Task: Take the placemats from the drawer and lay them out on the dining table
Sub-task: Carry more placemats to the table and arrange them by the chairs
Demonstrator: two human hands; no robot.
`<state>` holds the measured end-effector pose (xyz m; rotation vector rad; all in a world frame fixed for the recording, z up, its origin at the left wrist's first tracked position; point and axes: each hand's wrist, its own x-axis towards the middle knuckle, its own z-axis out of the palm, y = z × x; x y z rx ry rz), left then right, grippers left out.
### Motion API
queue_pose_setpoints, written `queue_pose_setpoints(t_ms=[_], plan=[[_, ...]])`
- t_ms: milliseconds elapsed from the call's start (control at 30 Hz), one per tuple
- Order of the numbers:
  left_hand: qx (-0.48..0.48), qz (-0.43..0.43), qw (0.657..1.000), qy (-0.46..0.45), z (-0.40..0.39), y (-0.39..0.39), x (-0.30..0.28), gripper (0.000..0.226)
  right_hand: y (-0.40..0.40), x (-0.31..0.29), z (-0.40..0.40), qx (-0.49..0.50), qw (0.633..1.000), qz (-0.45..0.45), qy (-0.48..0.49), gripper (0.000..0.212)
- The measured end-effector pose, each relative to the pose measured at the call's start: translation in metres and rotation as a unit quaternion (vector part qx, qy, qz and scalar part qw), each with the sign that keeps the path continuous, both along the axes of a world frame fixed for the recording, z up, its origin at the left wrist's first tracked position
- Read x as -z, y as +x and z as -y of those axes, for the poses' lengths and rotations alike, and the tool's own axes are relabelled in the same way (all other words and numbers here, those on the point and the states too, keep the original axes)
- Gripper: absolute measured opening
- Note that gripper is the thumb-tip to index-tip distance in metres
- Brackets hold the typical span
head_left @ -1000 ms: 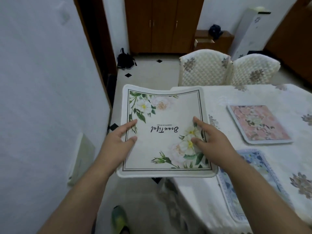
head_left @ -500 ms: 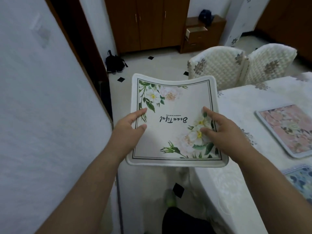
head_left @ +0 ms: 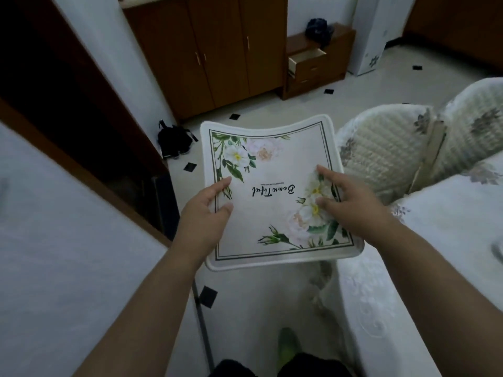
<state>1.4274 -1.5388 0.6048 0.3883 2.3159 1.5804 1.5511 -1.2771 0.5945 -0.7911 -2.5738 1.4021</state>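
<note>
Head camera view: a white placemat (head_left: 275,191) printed with flowers and upside-down script is held flat in the air between both hands, over the floor and just left of the dining table (head_left: 441,240). The left hand (head_left: 204,210) grips the mat's left edge, thumb and forefinger laid on the top face, the other fingers hidden beneath. The right hand (head_left: 351,205) grips the right edge, thumb and forefinger spread over the printed flowers, the rest tucked under. The far edge of the mat sags a little in the middle.

Compared with half a second ago, the mat is gripped in the same way, but the pink mat and the blue mat then seen on the table right of the right hand are no longer in frame. Beyond the right hand, two quilted chair backs (head_left: 381,148) are seen at the table's edge. Far ahead of the hands, a wooden cabinet (head_left: 215,47) stands against the wall, with a small chest (head_left: 313,63) beside it whose top drawer is pulled open. Beyond the left hand a black bag (head_left: 174,140) lies on the floor
</note>
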Motion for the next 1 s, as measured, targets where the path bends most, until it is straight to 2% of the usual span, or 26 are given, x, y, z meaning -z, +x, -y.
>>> queue_pose_setpoints(t_ms=[133, 300, 500, 633, 700, 900, 1000], plan=[[0.042, -0.006, 0.999, 0.009, -0.043, -0.08, -0.007, 0.047, -0.061, -0.009, -0.035, 0.038, 0.999, -0.004, 0.003, 0.068], [0.139, -0.009, 0.99, -0.009, -0.126, -0.198, -0.004, 0.048, -0.125, 0.002, -0.077, 0.128, 0.991, 0.007, 0.037, 0.069], [0.306, 0.011, 0.952, -0.022, -0.233, -0.314, -0.004, 0.049, -0.18, 0.004, -0.1, 0.3, 0.953, 0.026, 0.034, 0.07], [0.419, -0.002, 0.908, -0.034, -0.31, -0.351, -0.01, 0.049, -0.191, 0.004, -0.108, 0.417, 0.908, 0.032, 0.032, 0.069], [0.483, -0.001, 0.875, -0.031, -0.35, -0.355, -0.013, 0.05, -0.187, 0.003, -0.112, 0.477, 0.879, 0.018, 0.014, 0.068], [0.618, -0.029, 0.785, -0.028, -0.47, -0.326, -0.011, 0.049, -0.167, 0.017, -0.146, 0.624, 0.781, -0.017, 0.004, 0.067], [0.653, -0.033, 0.757, -0.028, -0.52, -0.312, -0.004, 0.048, -0.164, 0.035, -0.173, 0.661, 0.75, -0.032, -0.002, 0.066]])
